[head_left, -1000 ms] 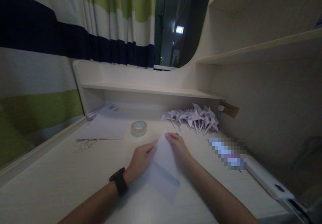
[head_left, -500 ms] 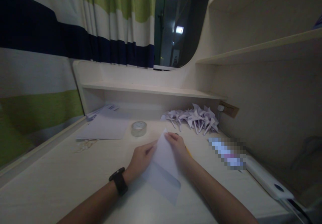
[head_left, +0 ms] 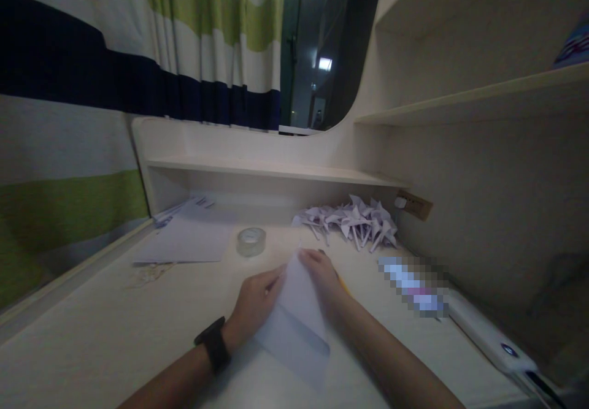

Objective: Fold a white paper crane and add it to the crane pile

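on the pale desk (head_left: 115,329) a folded paper sheet (head_left: 299,311) lies between left hand (head_left: 255,301) and right hand (head_left: 322,274) (both pinching its edges).

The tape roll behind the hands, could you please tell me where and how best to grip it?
Probably across its outer rim, from above: the tape roll lies flat on the desk, hole upward, its round wall free all around.

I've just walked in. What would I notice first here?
Mid-desk, the left hand and right hand hold a white sheet by its far corner, lifted off the desk. Behind them, against the back wall, lies a heap of paper pinwheels, with a tape roll to its left. A striped curtain fills the upper left.
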A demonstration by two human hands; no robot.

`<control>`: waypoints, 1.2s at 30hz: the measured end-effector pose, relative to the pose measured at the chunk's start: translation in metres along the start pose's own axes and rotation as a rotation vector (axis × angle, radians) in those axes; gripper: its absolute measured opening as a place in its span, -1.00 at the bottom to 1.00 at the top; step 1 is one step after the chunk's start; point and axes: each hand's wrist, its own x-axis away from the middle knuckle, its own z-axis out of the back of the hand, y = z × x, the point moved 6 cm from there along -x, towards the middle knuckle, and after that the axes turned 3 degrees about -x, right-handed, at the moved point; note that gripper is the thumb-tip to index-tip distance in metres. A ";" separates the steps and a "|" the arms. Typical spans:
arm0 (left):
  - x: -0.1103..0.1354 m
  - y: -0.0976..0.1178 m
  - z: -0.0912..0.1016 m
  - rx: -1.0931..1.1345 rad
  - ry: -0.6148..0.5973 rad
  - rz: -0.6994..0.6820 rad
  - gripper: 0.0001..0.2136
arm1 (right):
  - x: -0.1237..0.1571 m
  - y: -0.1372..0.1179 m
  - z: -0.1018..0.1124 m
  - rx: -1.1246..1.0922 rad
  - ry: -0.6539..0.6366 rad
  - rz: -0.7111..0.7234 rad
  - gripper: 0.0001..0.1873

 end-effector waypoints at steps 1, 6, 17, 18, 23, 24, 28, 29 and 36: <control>0.001 0.000 -0.001 -0.012 0.000 -0.011 -0.68 | -0.001 0.002 0.000 -0.003 -0.011 -0.015 -0.62; 0.002 0.002 -0.001 -0.056 0.006 -0.035 -0.69 | -0.009 0.011 0.008 0.015 0.012 0.001 -0.61; 0.003 0.006 0.000 -0.084 -0.014 -0.040 -0.68 | -0.011 0.010 0.010 -0.085 0.025 0.015 -0.63; 0.003 0.006 -0.001 -0.090 -0.014 -0.049 -0.67 | -0.011 0.009 0.010 -0.087 0.024 0.011 -0.62; 0.004 0.010 -0.004 -0.097 -0.035 -0.085 -0.65 | -0.011 0.001 0.010 -0.062 0.036 0.041 -0.61; 0.004 0.011 -0.004 -0.091 -0.040 -0.086 -0.65 | -0.010 0.000 0.010 -0.045 0.051 0.050 -0.61; 0.004 0.013 -0.003 -0.048 -0.041 -0.041 -0.66 | -0.004 -0.002 0.007 -0.026 0.105 0.047 -0.58; 0.004 0.012 -0.002 -0.044 -0.033 -0.018 -0.66 | -0.002 -0.002 0.006 -0.030 0.111 0.043 -0.59; 0.001 0.009 0.002 0.019 -0.006 0.036 -0.71 | 0.013 -0.014 -0.001 0.094 0.159 0.149 -0.63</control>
